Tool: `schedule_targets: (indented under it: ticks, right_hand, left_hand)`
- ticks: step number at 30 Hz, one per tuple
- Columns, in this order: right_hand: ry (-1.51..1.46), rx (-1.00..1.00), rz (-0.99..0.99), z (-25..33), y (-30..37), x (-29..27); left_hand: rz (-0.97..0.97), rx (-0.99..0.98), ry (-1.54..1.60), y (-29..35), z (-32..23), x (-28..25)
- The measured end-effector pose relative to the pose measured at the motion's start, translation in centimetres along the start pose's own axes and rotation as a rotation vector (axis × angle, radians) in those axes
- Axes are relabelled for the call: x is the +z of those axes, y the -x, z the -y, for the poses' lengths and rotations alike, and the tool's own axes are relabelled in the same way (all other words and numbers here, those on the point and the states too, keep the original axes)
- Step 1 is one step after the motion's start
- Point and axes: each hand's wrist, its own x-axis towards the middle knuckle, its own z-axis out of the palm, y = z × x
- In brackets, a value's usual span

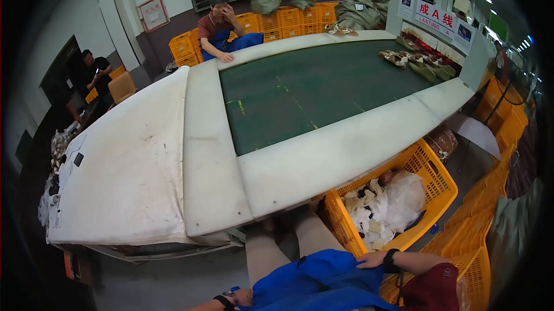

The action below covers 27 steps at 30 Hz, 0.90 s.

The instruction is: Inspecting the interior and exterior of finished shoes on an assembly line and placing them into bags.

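My right hand (374,259) rests on the blue apron (314,276) over my lap, its visible fingers lying along the cloth with nothing seen in them. A black band circles that wrist. My left hand (243,296) is low beside the apron's left edge, next to a small blue and silver item (234,290) at the wrist. Its fingers are hidden, so what they do does not show. Ahead of my knees runs a white-edged work table (346,143) with a green conveyor belt (306,94). Several shoes (424,66) sit at the belt's far right.
Right of my legs stands an orange crate (441,187) with scraps and a clear plastic bag (404,198). Stacked orange crates (461,253) line the right side. Across the table sits a person (216,28) in a blue apron. A white cloth cover (127,161) spans the table's left end.
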Motion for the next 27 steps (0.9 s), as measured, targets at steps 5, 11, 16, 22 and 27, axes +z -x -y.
schedule_targets:
  ticks: [5,11,16,22,27]
  right_hand:
    - [0.359,0.026,0.079,1.7,-1.0,-0.1]
    - [0.618,0.035,0.063,6.6,-2.5,-1.4]
    - [0.699,-0.011,0.328,6.7,-4.7,-2.7]
    - [0.696,0.026,0.470,8.6,-6.0,-4.2]
    - [0.758,-0.011,0.392,4.1,-8.5,-2.9]
  left_hand:
    - [0.053,-0.101,-0.110,-0.2,-1.4,-3.0]
    - [0.111,0.082,-0.113,-1.2,0.3,-2.8]
    - [0.359,0.016,-0.245,-2.0,-0.5,-5.5]
    - [0.484,0.118,-0.367,-3.4,0.3,-5.3]
    - [0.405,0.059,-0.269,-1.1,-1.7,-7.6]
